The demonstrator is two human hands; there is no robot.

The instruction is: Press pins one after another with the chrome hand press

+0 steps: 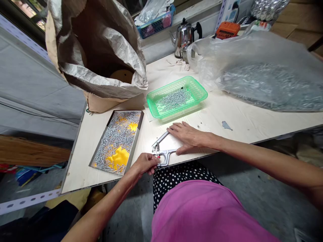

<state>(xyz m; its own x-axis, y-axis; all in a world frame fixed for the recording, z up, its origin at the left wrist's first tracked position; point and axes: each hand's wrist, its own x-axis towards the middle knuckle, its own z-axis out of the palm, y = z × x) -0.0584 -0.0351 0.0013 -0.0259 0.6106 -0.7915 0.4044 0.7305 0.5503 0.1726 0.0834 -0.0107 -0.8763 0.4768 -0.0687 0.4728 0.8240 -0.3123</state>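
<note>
A small metal hand press tool [163,149] with a raised lever lies at the table's near edge. My right hand [188,136] rests on it, fingers stretched along the lever and thumb against the lower handle. At the tool's jaw my left hand [145,163] is pinched closed on something too small to make out. To the left lies a flat metal tray [137,136] with yellow lining, strewn with several small silvery pieces. A green plastic basket [199,89] behind the tool holds more such pieces.
A big open paper sack [101,53] stands at the back left. A clear plastic bag [264,74] of silvery parts covers the right of the pale table [239,117]. A steel kettle [184,37] and a blue basket [156,23] sit behind.
</note>
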